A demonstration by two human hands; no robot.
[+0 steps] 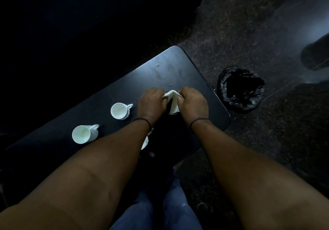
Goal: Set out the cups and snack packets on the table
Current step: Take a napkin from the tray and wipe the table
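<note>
Both hands, left hand (151, 103) and right hand (193, 103), pinching a white packet (173, 100) over a dark rectangular table (170, 69), two white handled cups (120, 111) standing left, black-lined bin (241, 89) beside

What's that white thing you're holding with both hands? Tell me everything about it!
The packet is white with a dark patch, and looks thin and crinkly. It is held just above the dark table. The left hand and right hand pinch its top corners from either side. Its lower part is hidden in shadow.
</note>
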